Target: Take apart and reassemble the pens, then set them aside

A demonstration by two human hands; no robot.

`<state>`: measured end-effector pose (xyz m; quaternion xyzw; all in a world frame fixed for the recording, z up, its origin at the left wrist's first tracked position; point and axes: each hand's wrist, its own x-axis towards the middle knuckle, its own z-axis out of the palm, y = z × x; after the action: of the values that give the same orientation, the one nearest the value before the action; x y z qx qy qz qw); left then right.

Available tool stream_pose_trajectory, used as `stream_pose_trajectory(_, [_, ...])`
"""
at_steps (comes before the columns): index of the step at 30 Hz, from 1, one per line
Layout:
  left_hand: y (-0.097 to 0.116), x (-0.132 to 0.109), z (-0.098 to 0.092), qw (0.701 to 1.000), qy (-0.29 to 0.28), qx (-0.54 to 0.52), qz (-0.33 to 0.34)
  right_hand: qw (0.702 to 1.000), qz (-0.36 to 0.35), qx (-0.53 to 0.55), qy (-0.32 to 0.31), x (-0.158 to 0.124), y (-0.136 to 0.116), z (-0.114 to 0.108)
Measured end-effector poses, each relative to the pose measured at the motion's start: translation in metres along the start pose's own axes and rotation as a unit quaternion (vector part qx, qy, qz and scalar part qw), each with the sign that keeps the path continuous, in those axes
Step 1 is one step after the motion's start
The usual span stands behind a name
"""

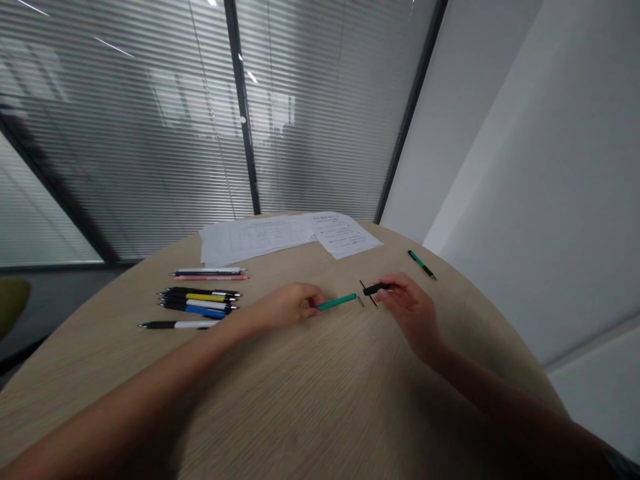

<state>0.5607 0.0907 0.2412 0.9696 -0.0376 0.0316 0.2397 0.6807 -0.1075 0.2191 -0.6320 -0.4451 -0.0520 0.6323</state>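
**Green pen barrel and black pen section held apart over a round table.** A green pen barrel [337, 302] is pinched at its near end by the left hand [287, 307], the fingers curled together and the thumb against the barrel. Its open end points right, toward a short black pen section [376, 289] gripped between the thumb and forefinger of the right hand [407, 310], whose remaining fingers are loosely curled. Between the two pieces, a thin dark rod [369, 293], probably a refill, lies at a slant just beside the black section, with a small metallic piece [360, 301] near the tip of the green barrel; blur makes the exact form of both hard to judge. All of these sit toward the middle of a round pale-wood table [320, 400]. Beyond the right hand lies a complete green-and-black pen [421, 265], set at a slant. Left of the left hand, a loose group of pens includes a pink pen [210, 277], a black-and-silver pen [207, 272], a yellow-and-black pen [200, 297], a blue-and-black pen [200, 309], and a black-and-white pen [177, 325]. Printed paper sheets [290, 237] lie overlapping at the far edge of the table. Behind the table stands a glass partition with horizontal blinds [125, 133], and a pale wall [525, 167] runs along the right side.
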Motion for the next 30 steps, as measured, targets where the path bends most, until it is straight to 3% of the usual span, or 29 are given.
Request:
stream_pose_trajectory(11, [0.0059, -0.0002, 0.0029, 1.000, -0.003, -0.009, 0.010, 0.999, 0.009, -0.014, -0.042, -0.0045, -0.0006, 0.0023])
stream_pose_trajectory(16, [0.0036, 0.0001, 0.0049, 1.000, 0.002, -0.004, 0.020, 0.998, -0.030, -0.028, -0.046, -0.0030, -0.0022, 0.0026])
stream_pose_trajectory(30, [0.0052, -0.0015, 0.0029, 0.985, 0.045, 0.133, 0.100, 0.984, -0.072, -0.133, -0.093, 0.0012, -0.0092, -0.0016])
